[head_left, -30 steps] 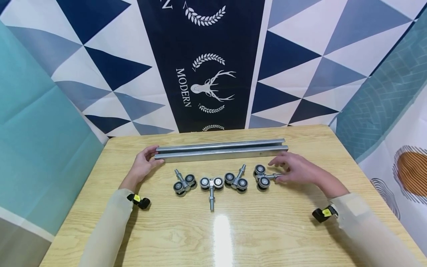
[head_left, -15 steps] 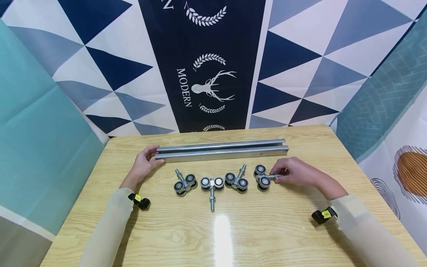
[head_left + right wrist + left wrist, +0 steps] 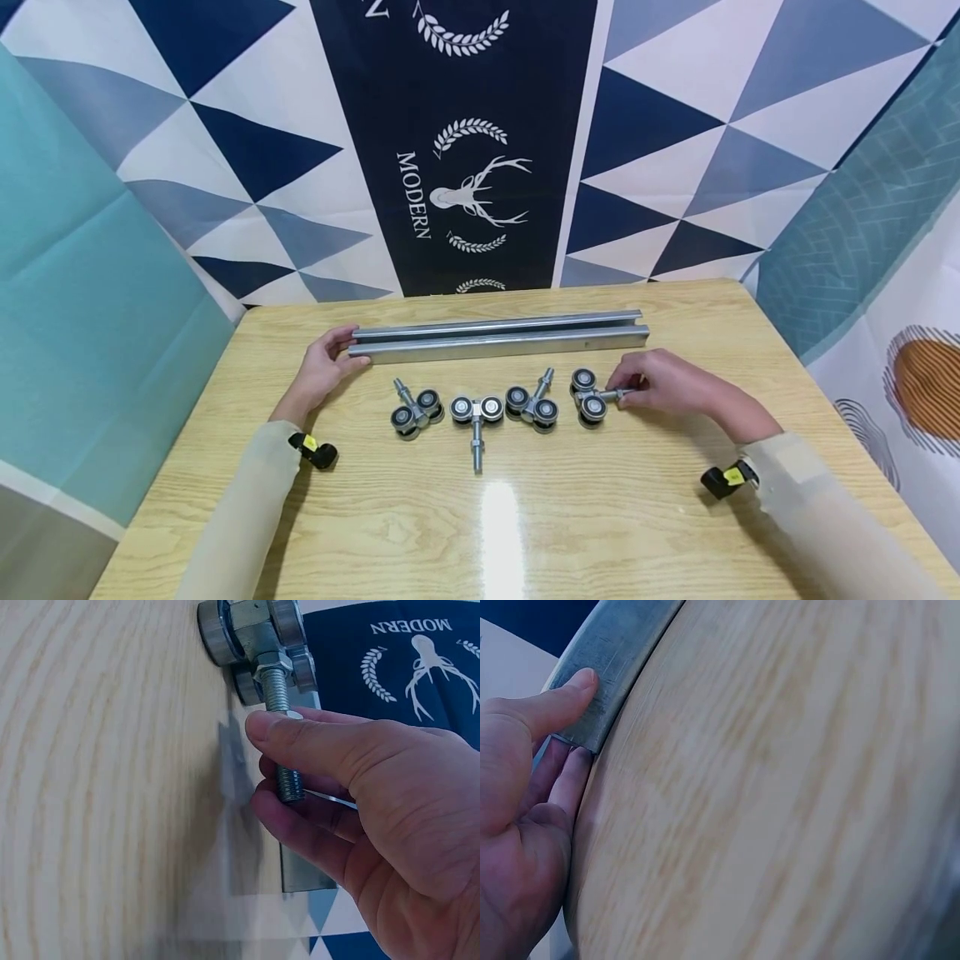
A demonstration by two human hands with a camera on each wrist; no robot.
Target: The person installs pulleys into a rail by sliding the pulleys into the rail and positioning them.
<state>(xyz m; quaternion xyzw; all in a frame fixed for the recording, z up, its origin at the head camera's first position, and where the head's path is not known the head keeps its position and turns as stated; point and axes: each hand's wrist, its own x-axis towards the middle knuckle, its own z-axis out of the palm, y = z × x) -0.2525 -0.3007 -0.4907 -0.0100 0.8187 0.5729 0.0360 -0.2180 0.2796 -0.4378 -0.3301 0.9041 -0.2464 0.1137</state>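
Note:
A grey metal channel track point(image 3: 510, 343) lies along the back of the table, its slot facing up. At its left end my left hand point(image 3: 322, 365) grips it; in the left wrist view the thumb point(image 3: 576, 688) presses the side face of the track point(image 3: 622, 660) and the fingers reach round the end. My right hand point(image 3: 663, 382) pinches the threaded bolt point(image 3: 276, 694) of the rightmost roller trolley point(image 3: 588, 398) between thumb and fingers. That trolley's wheels point(image 3: 217, 634) are at the tabletop, and its bolt points right.
Three more roller trolleys stand in a row in front of the track: one at left point(image 3: 416, 414), a middle one point(image 3: 477, 417) with its bolt toward me, and one point(image 3: 532, 408) beside the held trolley. A patterned cloth point(image 3: 480, 167) hangs behind the wooden table point(image 3: 600, 517).
My right hand's fingers have closed in on the bolt of the rightmost trolley, which they only hovered about before. The left hand and the track have stayed put.

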